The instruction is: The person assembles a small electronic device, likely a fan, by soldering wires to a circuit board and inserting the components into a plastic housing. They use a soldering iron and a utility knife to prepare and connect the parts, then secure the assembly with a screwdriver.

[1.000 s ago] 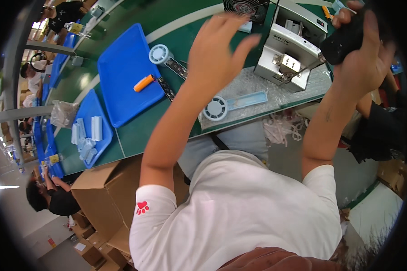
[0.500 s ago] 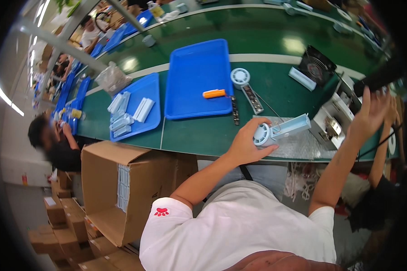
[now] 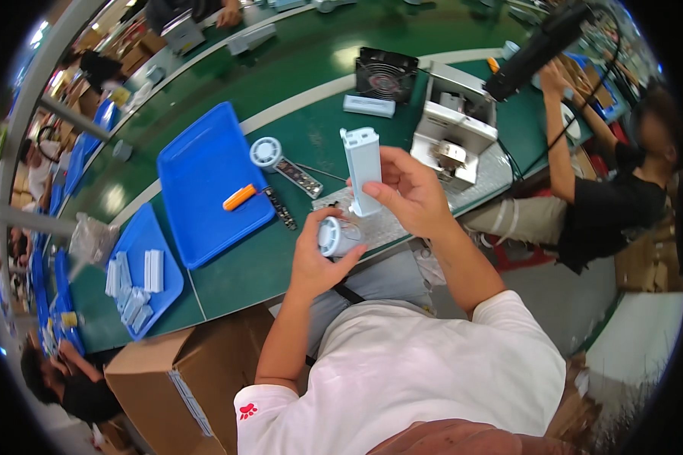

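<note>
The left hand [image 3: 316,259] curled around the light-blue fan head [image 3: 335,236], cupped between thumb and fingers; the right hand [image 3: 411,191], narrowed to a pinch, gripped the long light-blue casing [image 3: 365,171] just right of it.

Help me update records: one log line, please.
left hand: holds round pale-blue plastic housing | right hand: holds long pale-blue plastic case

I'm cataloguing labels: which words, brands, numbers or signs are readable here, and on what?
No readable words or numbers.
Red paw print, a sign without letters: left shirt sleeve.
Metal machine: any lettering too blurred to read.
Light blue case in the right hand: none readable.
</note>
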Demonstrator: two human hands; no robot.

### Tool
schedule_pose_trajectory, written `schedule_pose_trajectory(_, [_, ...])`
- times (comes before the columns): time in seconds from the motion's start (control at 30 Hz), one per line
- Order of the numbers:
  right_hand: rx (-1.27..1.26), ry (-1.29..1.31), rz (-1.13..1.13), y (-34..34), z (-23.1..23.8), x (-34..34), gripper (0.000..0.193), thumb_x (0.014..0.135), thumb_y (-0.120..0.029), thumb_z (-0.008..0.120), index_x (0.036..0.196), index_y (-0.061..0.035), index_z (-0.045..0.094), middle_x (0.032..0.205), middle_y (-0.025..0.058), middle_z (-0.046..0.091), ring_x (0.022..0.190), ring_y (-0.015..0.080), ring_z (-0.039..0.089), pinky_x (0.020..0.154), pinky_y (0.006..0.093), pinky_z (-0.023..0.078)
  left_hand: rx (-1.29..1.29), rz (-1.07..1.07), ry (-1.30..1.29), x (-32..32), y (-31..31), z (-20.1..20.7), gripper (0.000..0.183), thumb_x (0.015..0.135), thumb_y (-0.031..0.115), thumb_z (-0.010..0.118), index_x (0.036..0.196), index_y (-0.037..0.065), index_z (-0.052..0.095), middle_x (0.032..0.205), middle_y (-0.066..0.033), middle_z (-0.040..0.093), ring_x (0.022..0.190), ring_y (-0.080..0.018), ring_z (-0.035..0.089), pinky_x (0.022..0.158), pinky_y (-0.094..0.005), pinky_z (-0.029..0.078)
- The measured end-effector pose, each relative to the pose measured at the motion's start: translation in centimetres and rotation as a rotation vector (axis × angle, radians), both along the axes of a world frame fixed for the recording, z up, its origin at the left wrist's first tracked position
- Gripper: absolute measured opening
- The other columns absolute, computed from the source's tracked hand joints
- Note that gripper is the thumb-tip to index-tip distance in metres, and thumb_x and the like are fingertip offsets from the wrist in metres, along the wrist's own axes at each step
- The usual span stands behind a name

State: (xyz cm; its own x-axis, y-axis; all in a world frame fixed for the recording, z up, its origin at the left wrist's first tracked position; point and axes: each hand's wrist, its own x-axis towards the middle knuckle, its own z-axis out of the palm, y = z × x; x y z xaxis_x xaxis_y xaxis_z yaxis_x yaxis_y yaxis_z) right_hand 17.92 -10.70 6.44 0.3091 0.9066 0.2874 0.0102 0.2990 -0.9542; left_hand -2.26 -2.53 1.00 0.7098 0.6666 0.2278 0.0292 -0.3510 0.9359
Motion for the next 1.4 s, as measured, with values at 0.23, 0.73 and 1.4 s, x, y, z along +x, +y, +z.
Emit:
schedule_pose_trajectory(0.23, [0.048,0.21,0.038,-2.9,-3.6,1.5,0.046,0.096,-0.008,0.07,0.139,-0.0025,0.054,0.118,0.0107,0.071,0.104,0.0165,0.07,0.089,0.0332,0.056,-0.05,0.057,-0.037,1.6,-1.0,-2.1,0.065,0.078,0.013,0.09,0.131,0.003,0.053,0.125,-0.0122,0.062,0.114,-0.0225,0.061,0.101,-0.0355,0.049])
schedule_pose_trajectory(0.73, [-0.139,-0.887,-0.284,2.5,0.8,1.5,0.055,0.082,-0.013,0.073,0.136,-0.0081,0.061,0.11,0.0185,0.065,0.099,0.0415,0.066,0.085,0.0475,0.055,0.433,0.077,-0.027,2.2,-0.3,-3.9,0.075,0.076,0.015,0.088,0.14,0.001,0.052,0.124,-0.0205,0.061,0.113,-0.0367,0.063,0.1,-0.0418,0.049])
schedule_pose_trajectory(1.4, [0.05,-1.355,0.435,22.1,-3.7,-7.0,0.032,0.087,-0.015,0.077,0.118,-0.0065,0.071,0.107,0.0131,0.069,0.093,0.0325,0.07,0.082,0.0431,0.056,0.228,0.099,-0.11,1.6,-0.9,-3.9,0.08,0.075,0.017,0.088,0.143,-0.001,0.049,0.133,-0.0212,0.057,0.123,-0.0419,0.055,0.105,-0.0473,0.046])
